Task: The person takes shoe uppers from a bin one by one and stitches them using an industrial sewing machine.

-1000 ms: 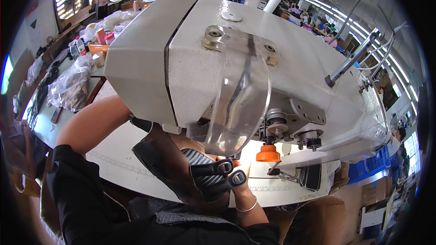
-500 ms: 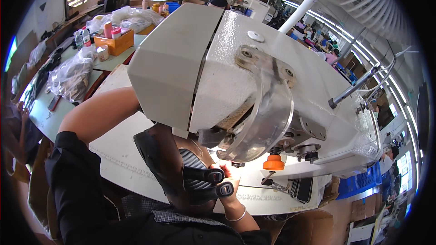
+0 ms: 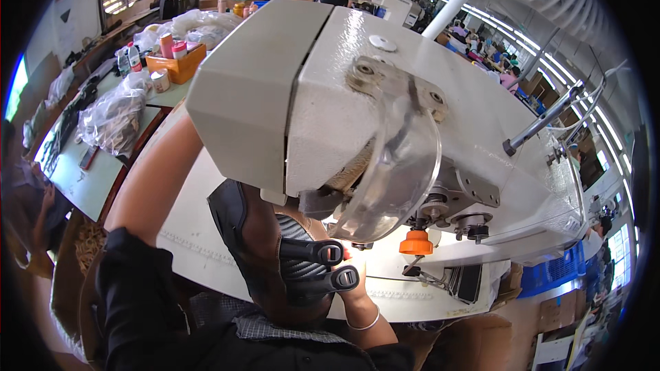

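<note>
Two hands work a shoe upper (image 3: 275, 247) under the head of a big white sewing machine (image 3: 323, 96). The upper is dark, with two black straps (image 3: 320, 264) at its 3 o'clock side, and it lies on the pale worktop (image 3: 199, 233) right at the needle area, partly tucked beneath the machine head.

The left arm (image 3: 155, 185) runs up from 7 o'clock and passes behind the machine body, so the left hand is hidden and I cannot tell whether it grips or lies flat. The right hand (image 3: 354, 282), with a bangle on its wrist, sits at the strap side of the upper, touching it near the lit spot under the needle; its fingers are mostly covered by the straps, so its exact grip cannot be read, though it seems to press or pinch the edge.

A clear curved guard (image 3: 399, 172) hangs in front of the needle, with an orange knob (image 3: 416, 242) just at its 5 o'clock.

As I judge it, the step in hand is stitching or lining up the upper at the needle. A next move would call for steady guiding of the edge from both sides, fingers clear of the needle, and slow turning of the upper so the seam follows its curve.
</note>
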Motion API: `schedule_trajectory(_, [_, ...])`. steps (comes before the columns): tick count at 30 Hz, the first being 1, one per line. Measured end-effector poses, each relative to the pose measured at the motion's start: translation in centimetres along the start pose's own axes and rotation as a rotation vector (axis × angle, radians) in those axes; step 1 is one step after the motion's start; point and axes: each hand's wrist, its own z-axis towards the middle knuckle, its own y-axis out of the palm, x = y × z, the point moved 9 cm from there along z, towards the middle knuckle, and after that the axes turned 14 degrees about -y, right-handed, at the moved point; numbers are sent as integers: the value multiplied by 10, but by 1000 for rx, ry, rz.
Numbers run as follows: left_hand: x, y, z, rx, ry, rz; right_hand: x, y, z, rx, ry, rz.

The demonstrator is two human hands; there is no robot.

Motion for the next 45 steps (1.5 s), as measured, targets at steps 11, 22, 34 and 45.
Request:
schedule_trajectory(11, [33,39,-247,-343,149,641,-15,17,1,157,42,210])
schedule_trajectory(22, [0,23,-221,-316,129,477,-33,29,6,167,-22,-128])
schedule_trajectory(34, [-4,12,-195,-320,194,352,-39,39,10,183,19,-13])
schedule_trajectory(45, [-25,10,-176,-392,123,190,-52,39,23,139,-16,-174])
